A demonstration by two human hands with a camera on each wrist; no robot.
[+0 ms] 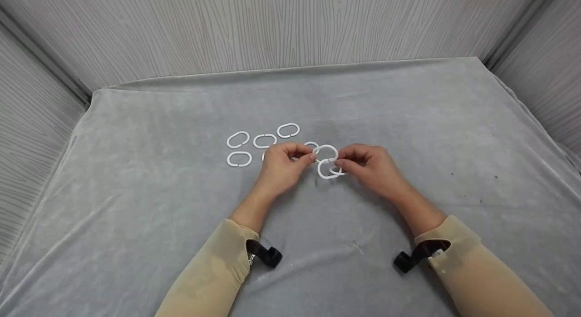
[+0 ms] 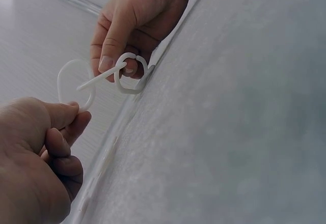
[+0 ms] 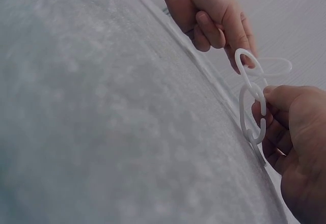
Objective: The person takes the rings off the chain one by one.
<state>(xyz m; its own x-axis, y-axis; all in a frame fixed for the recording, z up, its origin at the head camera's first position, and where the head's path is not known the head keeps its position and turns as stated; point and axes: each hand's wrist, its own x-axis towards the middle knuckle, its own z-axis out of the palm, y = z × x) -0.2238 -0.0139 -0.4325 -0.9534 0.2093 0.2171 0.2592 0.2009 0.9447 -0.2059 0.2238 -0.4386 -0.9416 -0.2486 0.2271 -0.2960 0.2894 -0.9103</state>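
Observation:
Both hands hold a short chain of white oval plastic links, each with a small gap in its loop. My left hand [image 1: 285, 165] pinches a link [image 2: 59, 81] between thumb and forefinger at the chain's left end. Across from it, my right hand [image 1: 374, 167] pinches the chain near a joint between links. From the right fingertips hangs a lower link [image 3: 241, 113], hooked through the link above it [image 1: 326, 146]. The right fingers partly cover the chain's right end.
Several loose white links lie on the grey cloth left of the hands, among them one at the back [image 1: 288, 136] and one in front [image 1: 239, 165]. The left hand partly hides another. Pale wood-grain panels [image 1: 290, 31] stand behind the cloth-covered table [image 1: 136, 194].

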